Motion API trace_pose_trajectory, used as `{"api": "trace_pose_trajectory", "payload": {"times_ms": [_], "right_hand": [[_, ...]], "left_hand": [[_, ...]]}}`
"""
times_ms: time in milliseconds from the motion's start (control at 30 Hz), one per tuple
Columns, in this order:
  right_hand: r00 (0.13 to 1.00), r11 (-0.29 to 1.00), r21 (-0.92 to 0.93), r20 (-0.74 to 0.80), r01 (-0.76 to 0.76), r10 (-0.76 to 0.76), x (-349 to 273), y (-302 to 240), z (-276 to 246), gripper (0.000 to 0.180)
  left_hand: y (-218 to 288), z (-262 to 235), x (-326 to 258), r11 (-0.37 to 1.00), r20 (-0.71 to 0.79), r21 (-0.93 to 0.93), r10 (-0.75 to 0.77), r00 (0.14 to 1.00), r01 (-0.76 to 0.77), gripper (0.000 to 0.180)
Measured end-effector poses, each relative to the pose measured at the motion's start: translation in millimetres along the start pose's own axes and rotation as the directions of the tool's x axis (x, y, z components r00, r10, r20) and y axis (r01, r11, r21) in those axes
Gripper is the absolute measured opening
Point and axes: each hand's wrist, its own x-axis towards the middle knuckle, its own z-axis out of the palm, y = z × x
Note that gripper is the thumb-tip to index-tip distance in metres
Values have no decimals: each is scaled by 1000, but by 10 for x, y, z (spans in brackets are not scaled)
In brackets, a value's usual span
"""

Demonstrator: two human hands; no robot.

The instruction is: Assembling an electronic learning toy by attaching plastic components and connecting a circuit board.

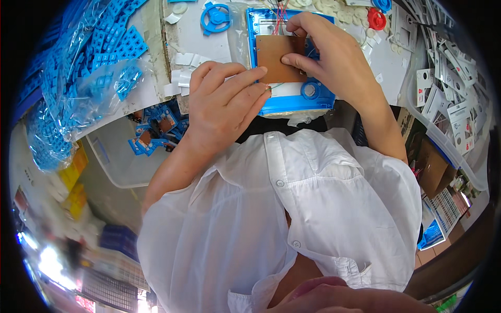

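Observation:
A blue plastic case (292,101) lies on the workbench in front of me, with a brown circuit board (276,55) set in it and thin red wires (281,18) at its top. My left hand (224,104) rests at the case's left edge, fingers pressing the board's left corner. My right hand (326,52) grips the board's right side with thumb and fingers. A round blue part (310,90) sits in the case's lower right corner.
Clear bags of blue plastic parts (94,57) lie at left. A clear tray (125,161) holds several small blue assemblies (156,128). A blue spool (215,16) and a red spool (377,19) lie at the back. A bin of white carded packs (449,99) stands at right.

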Motion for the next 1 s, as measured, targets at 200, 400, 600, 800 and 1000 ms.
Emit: {"api": "trace_pose_trajectory", "payload": {"times_ms": [200, 400, 600, 800, 1000], "right_hand": [[975, 950, 255, 178, -179, 135, 79, 8, -74, 37], [910, 750, 519, 278, -411, 307, 128, -29, -107, 29], [959, 883, 385, 200, -268, 203, 131, -40, -122, 31], [977, 971, 213, 202, -105, 61, 208, -111, -250, 28], [955, 975, 176, 288, -133, 78, 263, -55, -220, 25]], "left_hand": [[-28, -2, 85, 999, 9, 7, 37, 999, -37, 19], [-140, -187, 85, 998, -69, 41, -35, 997, 38, 23], [-189, -239, 6, 996, -91, 49, -70, 993, 75, 23], [-106, -177, 45, 999, -50, 12, -33, 998, 34, 22], [-128, -141, 56, 1000, -29, -15, -2, 1000, 2, 22]]}}
